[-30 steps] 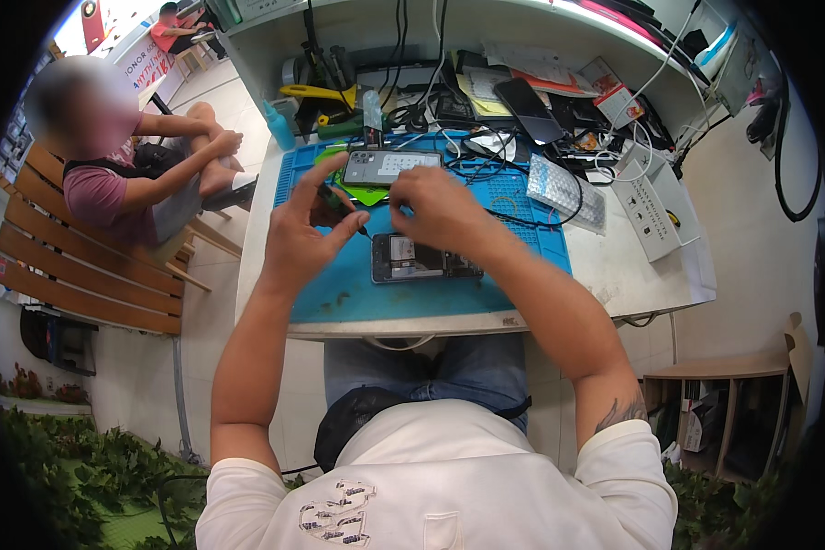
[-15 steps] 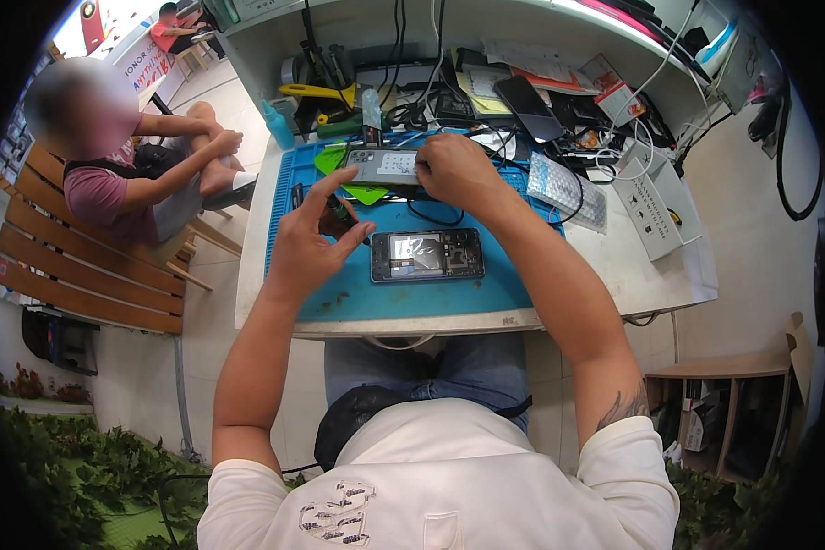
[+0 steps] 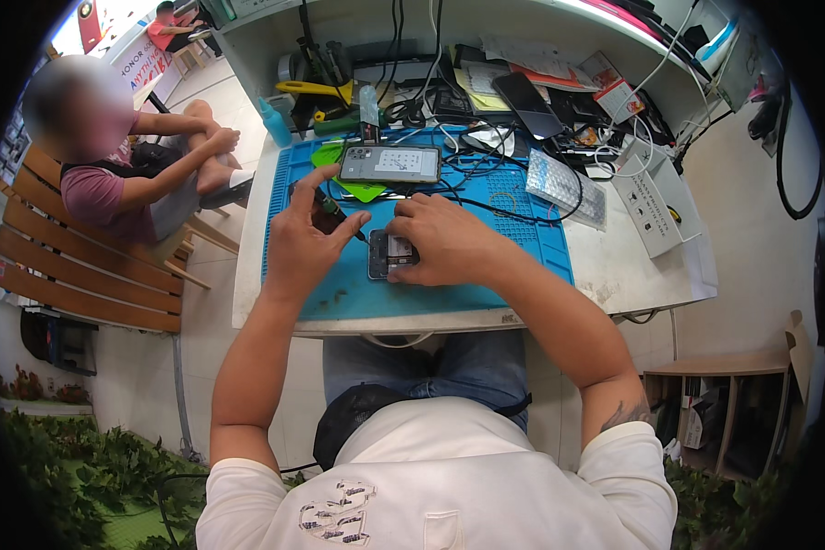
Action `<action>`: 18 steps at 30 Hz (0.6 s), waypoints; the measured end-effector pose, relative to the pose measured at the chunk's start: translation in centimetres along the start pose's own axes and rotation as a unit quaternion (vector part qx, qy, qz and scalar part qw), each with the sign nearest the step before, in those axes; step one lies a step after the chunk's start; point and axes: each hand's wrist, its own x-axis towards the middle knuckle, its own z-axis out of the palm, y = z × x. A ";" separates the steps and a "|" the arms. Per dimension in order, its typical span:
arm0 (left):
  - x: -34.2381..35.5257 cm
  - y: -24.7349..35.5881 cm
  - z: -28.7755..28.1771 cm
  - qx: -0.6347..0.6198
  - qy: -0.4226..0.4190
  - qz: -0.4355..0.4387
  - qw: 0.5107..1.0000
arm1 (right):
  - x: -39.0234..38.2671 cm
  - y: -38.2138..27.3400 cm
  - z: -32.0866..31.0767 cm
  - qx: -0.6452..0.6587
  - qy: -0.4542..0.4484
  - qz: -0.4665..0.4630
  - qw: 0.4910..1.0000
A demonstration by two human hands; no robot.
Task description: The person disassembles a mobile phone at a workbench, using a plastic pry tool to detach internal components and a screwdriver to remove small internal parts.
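Opened phone (image 3: 377, 260) lying under the right hand (image 3: 445, 240), with a screwdriver (image 3: 331, 206) held in the left hand (image 3: 300, 246)

On the blue mat (image 3: 339, 301), near the table's edge on the wearer's side, the opened phone is laid flat, its inside parts turned upward. Its three o'clock half is covered by the right hand, which is placed over it with bent fingers. The thumb and the fingers are set rather narrowly, the thumb toward six o'clock and the fingers toward twelve; whether some small piece is pinched there cannot be told.

At nine o'clock from the phone, the screwdriver with dark green and black handle is held by the left hand, while the thumb and forefinger are spread wide from each other. Its tip is pointed toward the phone's ten o'clock corner and is seen just beside it; whether the corner is touched cannot be told.

At twelve o'clock, a grey phone-shaped panel (image 3: 362, 165) with a white label is placed, and a bright green sheet (image 3: 366, 192) is partly covered by it. At two o'clock, a bubble-wrap packet (image 3: 566, 190) is laid over the mat's border. Between ten and eleven o'clock, a blue bottle (image 3: 274, 124) is stood on the white table (image 3: 650, 282).
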 end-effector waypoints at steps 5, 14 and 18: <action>0.6 0.9 -0.8 -0.071 -0.126 0.142 0.979 | 0.0 0.5 0.5 0.017 0.029 -0.009 0.999; 1.2 1.9 -0.4 -0.055 -0.132 0.095 0.985 | 0.1 0.3 0.4 0.019 0.022 -0.003 1.000; 1.4 1.5 0.3 -0.161 -0.157 0.064 0.972 | 0.0 0.8 1.6 0.008 0.059 -0.024 0.998</action>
